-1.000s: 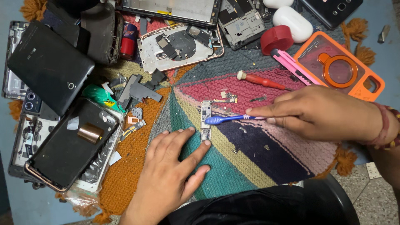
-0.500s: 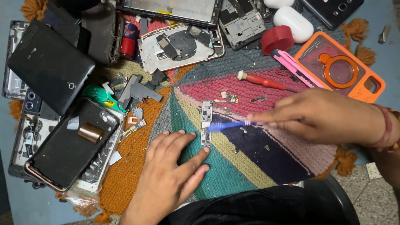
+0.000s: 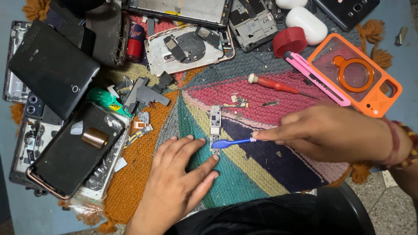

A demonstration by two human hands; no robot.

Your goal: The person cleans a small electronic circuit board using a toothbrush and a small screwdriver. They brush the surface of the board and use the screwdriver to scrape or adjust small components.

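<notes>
A narrow phone circuit board [image 3: 215, 122] lies upright on a knitted multicoloured mat [image 3: 261, 174]. My right hand [image 3: 331, 132] grips a blue toothbrush [image 3: 233, 142], whose head rests on the board's lower end. My left hand [image 3: 178, 182] lies flat on the mat, fingers spread, with the fingertips beside the board's bottom edge.
A red-handled screwdriver [image 3: 278, 87], a pink utility knife [image 3: 315, 78], an orange phone case [image 3: 355, 74] and a red tape roll [image 3: 289, 41] lie behind my right hand. Dismantled phones [image 3: 69, 152], back covers [image 3: 189, 45] and loose parts crowd the left and far sides. Small screws dot the mat.
The toothbrush head has moved down the board from its middle to its lower end. My left hand has barely shifted.
</notes>
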